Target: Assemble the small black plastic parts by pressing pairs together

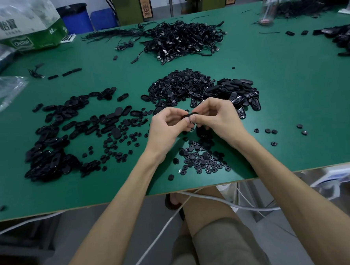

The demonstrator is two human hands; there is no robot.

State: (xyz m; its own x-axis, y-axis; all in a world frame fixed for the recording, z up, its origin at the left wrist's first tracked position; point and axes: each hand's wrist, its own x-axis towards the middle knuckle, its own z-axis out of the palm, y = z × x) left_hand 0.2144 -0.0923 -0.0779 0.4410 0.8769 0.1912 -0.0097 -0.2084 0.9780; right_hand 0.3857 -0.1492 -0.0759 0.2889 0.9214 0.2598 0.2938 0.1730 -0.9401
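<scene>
Black part (188, 116), one, in two hands (163, 123) (218, 117)

A small black oval plastic part (189, 116) sits level, pinched between the left hand (165, 125) and right hand (218, 117). Heaps of black round plastic discs (179, 87) and black oval plastic shells (54, 143) lie on the green surface (281, 105).

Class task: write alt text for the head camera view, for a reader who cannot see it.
A left hand and right hand together pinch a small black oval plastic part above a green table heaped with similar black pieces.
</scene>
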